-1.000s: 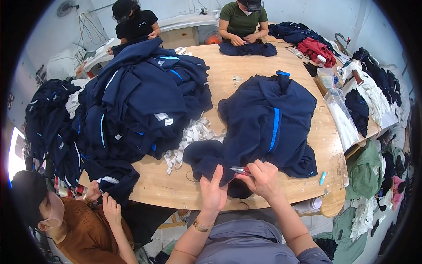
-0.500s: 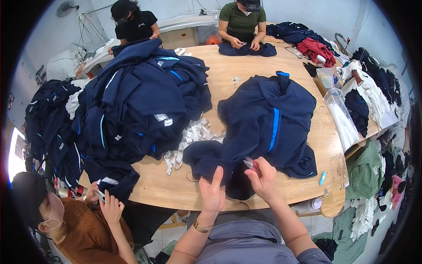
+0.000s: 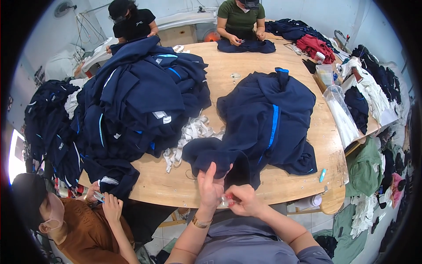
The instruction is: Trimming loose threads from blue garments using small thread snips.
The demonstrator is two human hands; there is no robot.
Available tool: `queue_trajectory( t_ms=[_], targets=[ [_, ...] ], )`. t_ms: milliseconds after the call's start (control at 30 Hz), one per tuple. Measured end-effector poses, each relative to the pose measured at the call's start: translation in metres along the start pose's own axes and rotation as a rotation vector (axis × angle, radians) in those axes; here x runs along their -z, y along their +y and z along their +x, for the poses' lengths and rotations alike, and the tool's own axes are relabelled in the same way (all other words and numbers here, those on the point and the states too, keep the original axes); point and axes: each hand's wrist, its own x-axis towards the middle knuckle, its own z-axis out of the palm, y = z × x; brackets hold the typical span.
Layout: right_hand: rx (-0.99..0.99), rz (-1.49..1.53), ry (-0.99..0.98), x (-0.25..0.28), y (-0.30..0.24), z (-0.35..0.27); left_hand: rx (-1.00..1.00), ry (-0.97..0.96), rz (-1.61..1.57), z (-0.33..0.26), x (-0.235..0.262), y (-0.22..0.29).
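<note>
Two bare hands work at a wooden table (image 3: 154, 180) among three co-workers: one in black (image 3: 134, 28) and one in green (image 3: 241, 18) across from the hands, one in brown (image 3: 88, 224) to their left. The left hand (image 3: 212, 189) grips the near end of one navy garment (image 3: 250, 119), thumb raised against the cloth, fingers partly hidden. The right hand (image 3: 244, 200), just beside it, is closed around one small tool (image 3: 226, 201) showing red, its outline blurred.

The garment lies on the table ahead of both hands and spreads to their right, dark and rumpled, with one bright blue stripe along its body and a second patch of blue at its far end.

One large heap of navy clothing (image 3: 136, 97), too tangled to count, rises ahead and to the left; one tangle of white strips (image 3: 193, 132) lies between heap and garment. One slim turquoise object (image 3: 322, 175) rests to the right.

Farther right, one clear plastic bag (image 3: 338, 116) holds white material. Beyond it stand one clear box (image 3: 325, 72), contents unclear, and one small white jar (image 3: 319, 57). One white tub (image 3: 315, 201) shows past the table's near edge, right of the hands.
</note>
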Motion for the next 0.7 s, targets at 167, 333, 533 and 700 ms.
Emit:
queue_trajectory(
  t_ms=[167, 333, 533, 700],
  targets=[
    [-0.242, 0.027, 0.318, 0.001, 0.007, 0.006, 0.034, -0.015, -0.006, -0.002, 0.006, -0.001],
    [-0.354, 0.07, 0.365, 0.005, 0.008, 0.027, -0.144, -0.044, 0.302, -0.009, 0.005, -0.012],
    [-0.44, 0.382, 0.279, 0.016, 0.002, 0.019, -0.133, -0.074, 0.431, -0.006, 0.001, -0.01],
    [-0.289, 0.327, 0.269, 0.033, 0.011, 0.001, -0.02, -0.041, 0.262, -0.001, 0.006, -0.007]
  ],
)
